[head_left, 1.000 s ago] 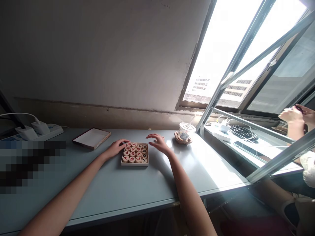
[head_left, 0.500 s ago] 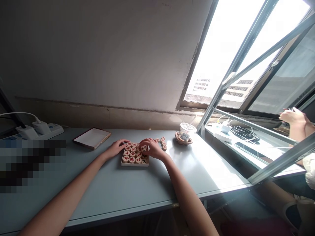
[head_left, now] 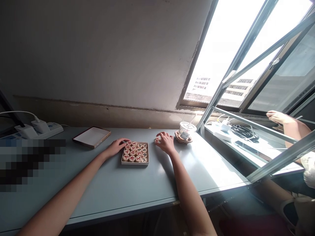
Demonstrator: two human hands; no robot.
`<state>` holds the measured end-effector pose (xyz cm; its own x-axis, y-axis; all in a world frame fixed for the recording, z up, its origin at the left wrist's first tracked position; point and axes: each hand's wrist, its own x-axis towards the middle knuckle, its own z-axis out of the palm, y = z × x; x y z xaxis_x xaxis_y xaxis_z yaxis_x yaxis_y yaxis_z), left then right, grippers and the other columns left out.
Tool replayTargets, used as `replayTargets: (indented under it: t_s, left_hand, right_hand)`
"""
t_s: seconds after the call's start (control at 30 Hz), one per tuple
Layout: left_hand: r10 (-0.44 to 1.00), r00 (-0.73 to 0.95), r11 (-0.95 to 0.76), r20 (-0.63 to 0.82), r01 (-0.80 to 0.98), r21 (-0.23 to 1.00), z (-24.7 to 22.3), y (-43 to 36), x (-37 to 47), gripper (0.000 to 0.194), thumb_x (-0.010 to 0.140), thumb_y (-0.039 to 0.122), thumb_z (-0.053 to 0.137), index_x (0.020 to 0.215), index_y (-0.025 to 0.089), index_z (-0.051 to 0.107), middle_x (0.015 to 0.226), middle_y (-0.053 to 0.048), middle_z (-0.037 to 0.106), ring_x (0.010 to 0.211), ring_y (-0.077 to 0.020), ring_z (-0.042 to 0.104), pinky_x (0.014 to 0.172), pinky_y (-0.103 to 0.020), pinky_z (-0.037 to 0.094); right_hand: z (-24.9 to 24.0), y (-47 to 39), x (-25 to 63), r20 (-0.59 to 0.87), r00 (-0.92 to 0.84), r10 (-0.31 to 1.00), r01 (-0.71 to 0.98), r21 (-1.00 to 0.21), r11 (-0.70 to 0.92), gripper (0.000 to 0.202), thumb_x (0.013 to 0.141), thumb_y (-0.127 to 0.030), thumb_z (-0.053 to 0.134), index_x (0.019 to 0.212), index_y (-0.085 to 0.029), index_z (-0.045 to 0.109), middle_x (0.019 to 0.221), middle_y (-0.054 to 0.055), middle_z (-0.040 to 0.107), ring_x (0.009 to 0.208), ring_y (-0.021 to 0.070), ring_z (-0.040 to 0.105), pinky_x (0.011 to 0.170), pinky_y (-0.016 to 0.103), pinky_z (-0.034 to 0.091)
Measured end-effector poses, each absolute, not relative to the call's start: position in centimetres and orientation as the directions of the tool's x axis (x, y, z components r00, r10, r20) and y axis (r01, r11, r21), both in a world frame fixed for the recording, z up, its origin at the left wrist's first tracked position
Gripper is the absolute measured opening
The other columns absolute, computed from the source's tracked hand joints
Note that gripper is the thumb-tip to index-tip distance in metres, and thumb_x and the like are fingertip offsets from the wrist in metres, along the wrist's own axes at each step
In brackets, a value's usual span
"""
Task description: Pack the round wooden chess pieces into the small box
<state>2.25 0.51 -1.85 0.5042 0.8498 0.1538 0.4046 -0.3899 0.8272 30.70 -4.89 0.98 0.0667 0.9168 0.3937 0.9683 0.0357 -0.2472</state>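
A shallow box [head_left: 135,163] on the desk holds several round wooden Chinese chess pieces [head_left: 133,153], marked with red or black characters and packed in rows. At its back left corner, my left hand [head_left: 116,147] grips the box's edge, fingers curled around the corner. To the right of the box, my right hand [head_left: 166,143] hovers low over loose chess pieces with its fingers apart and bent downward. One loose chess piece [head_left: 157,140] shows by the fingertips; the others there are hidden under the hand.
An upturned box lid [head_left: 92,137] lies at the left. Behind my right hand, a lidded plastic cup [head_left: 187,130] stands in a brown holder [head_left: 183,140]. A power strip [head_left: 50,131] is at far left. Beyond the metal frame [head_left: 256,127], another person's hand [head_left: 278,117] is above a second desk.
My right hand has moved right from the box to the loose pieces, and its fingers have spread. The left hand stays at the box. The other person's hand has shifted left.
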Motion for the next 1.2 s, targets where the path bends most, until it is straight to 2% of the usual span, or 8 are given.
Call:
replayTargets:
  t_s: [0.07, 0.17, 0.3, 0.47, 0.67, 0.97, 1.07, 1.2]
  left_hand:
    - [0.849, 0.505, -0.392, 0.154, 0.407, 0.825, -1.9, 0.5, 2.3, 0.042, 0.078, 0.041, 0.041, 0.108, 0.018, 0.059, 0.115, -0.008, 0.059, 0.109, -0.0251, 0.051, 0.091, -0.035, 0.041]
    - [0.843, 0.51, -0.411, 0.171, 0.406, 0.816, -2.1, 0.8, 2.2, 0.041, 0.078, 0.041, 0.042, 0.108, 0.018, 0.059, 0.116, -0.008, 0.058, 0.11, -0.0253, 0.05, 0.093, -0.036, 0.04]
    - [0.834, 0.514, -0.44, 0.2, 0.402, 0.803, -2.5, 1.1, 2.1, 0.04, 0.078, 0.041, 0.042, 0.107, 0.019, 0.059, 0.115, -0.007, 0.059, 0.109, -0.025, 0.05, 0.095, -0.037, 0.039]
    - [0.833, 0.516, -0.443, 0.2, 0.403, 0.801, -2.6, 1.3, 2.1, 0.039, 0.079, 0.039, 0.043, 0.107, 0.018, 0.059, 0.114, -0.007, 0.059, 0.108, -0.0241, 0.051, 0.095, -0.036, 0.038]
    - [0.844, 0.509, -0.407, 0.17, 0.401, 0.821, -2.4, 1.1, 2.1, 0.039, 0.078, 0.039, 0.043, 0.107, 0.018, 0.059, 0.115, -0.007, 0.059, 0.108, -0.0247, 0.051, 0.092, -0.036, 0.04]
    - [0.847, 0.499, -0.411, 0.184, 0.394, 0.822, -2.3, 0.9, 2.2, 0.04, 0.078, 0.041, 0.043, 0.106, 0.018, 0.059, 0.113, -0.008, 0.059, 0.107, -0.0253, 0.051, 0.092, -0.036, 0.04]
    - [0.847, 0.504, -0.405, 0.171, 0.402, 0.821, -2.3, 0.8, 2.2, 0.041, 0.078, 0.041, 0.042, 0.107, 0.018, 0.059, 0.115, -0.008, 0.058, 0.108, -0.0253, 0.051, 0.092, -0.036, 0.04]
    - [0.84, 0.507, -0.431, 0.195, 0.403, 0.807, -2.2, 0.8, 2.1, 0.04, 0.078, 0.042, 0.043, 0.107, 0.019, 0.059, 0.115, -0.008, 0.059, 0.109, -0.0253, 0.05, 0.094, -0.036, 0.039]
  right_hand:
    - [1.7, -5.2, 29.9, 0.391, -0.029, 0.92, 0.931, -0.324, 0.167, 0.03, 0.075, -0.03, 0.06, 0.105, -0.026, 0.057, 0.113, 0.004, 0.053, 0.1, 0.0199, 0.049, 0.087, 0.038, 0.031]
    - [2.8, -6.0, 27.9, 0.263, -0.357, 0.896, 0.781, -0.442, 0.441, 0.028, 0.075, -0.029, 0.062, 0.103, -0.028, 0.061, 0.107, 0.001, 0.057, 0.088, 0.015, 0.055, 0.081, 0.03, 0.037]
    - [3.1, -6.8, 25.4, 0.136, -0.565, 0.814, 0.661, -0.515, 0.545, 0.022, 0.075, -0.023, 0.062, 0.097, -0.026, 0.066, 0.095, 0.0, 0.063, 0.078, 0.0126, 0.057, 0.072, 0.023, 0.039]
    - [2.6, -6.6, 25.3, 0.16, -0.537, 0.828, 0.674, -0.51, 0.535, 0.02, 0.074, -0.025, 0.063, 0.094, -0.024, 0.065, 0.087, -0.001, 0.063, 0.073, 0.0117, 0.054, 0.067, 0.022, 0.039]
    - [3.0, -6.2, 28.2, 0.257, -0.284, 0.924, 0.817, -0.44, 0.373, 0.019, 0.077, -0.035, 0.059, 0.092, -0.023, 0.061, 0.095, 0.003, 0.054, 0.081, 0.0135, 0.051, 0.076, 0.027, 0.039]
    - [1.7, -5.7, 29.8, 0.175, -0.107, 0.979, 0.966, -0.213, 0.144, 0.019, 0.079, -0.014, 0.05, 0.094, -0.02, 0.061, 0.091, 0.006, 0.056, 0.09, 0.019, 0.051, 0.084, 0.034, 0.036]
    - [2.6, -5.9, 29.1, 0.183, -0.245, 0.952, 0.883, -0.364, 0.297, 0.025, 0.077, -0.018, 0.057, 0.101, -0.023, 0.06, 0.094, 0.004, 0.056, 0.082, 0.0149, 0.053, 0.082, 0.031, 0.038]
    - [3.6, -6.7, 27.3, 0.072, -0.59, 0.805, 0.598, -0.631, 0.494, 0.031, 0.075, -0.026, 0.062, 0.106, -0.026, 0.061, 0.105, 0.002, 0.056, 0.088, 0.0134, 0.054, 0.075, 0.024, 0.043]
